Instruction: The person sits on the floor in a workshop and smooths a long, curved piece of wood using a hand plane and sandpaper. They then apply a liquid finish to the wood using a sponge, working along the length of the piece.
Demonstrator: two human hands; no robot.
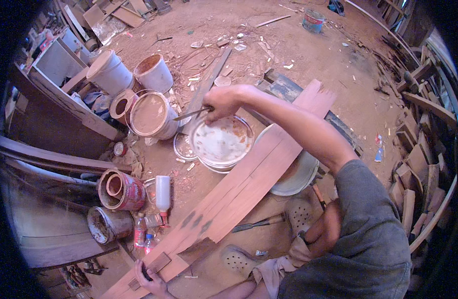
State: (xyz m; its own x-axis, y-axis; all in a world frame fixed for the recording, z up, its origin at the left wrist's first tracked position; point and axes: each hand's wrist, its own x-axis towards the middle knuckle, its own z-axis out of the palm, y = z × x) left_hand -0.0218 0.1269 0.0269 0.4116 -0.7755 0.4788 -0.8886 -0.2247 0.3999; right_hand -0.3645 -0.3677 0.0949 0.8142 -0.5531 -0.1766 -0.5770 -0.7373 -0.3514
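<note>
My right hand is closed around a thin flat-bladed tool, its blade pointing left. It is above a round white pan holding white powder or paste, with orange-brown stains along one side. A long reddish wooden board runs diagonally from lower left to upper right, with dark cracks, dark smudges and a notch in its near edge. At its lower left end, my left hand curls its fingers over the wood beside a small dark rectangular patch. Part of that grip is hidden.
White buckets and a filled bucket stand left of the pan. Nearer are a red tin, a white squeeze bottle and small plastic bottles. A chisel lies between my shoes. Scrap wood piles up at right.
</note>
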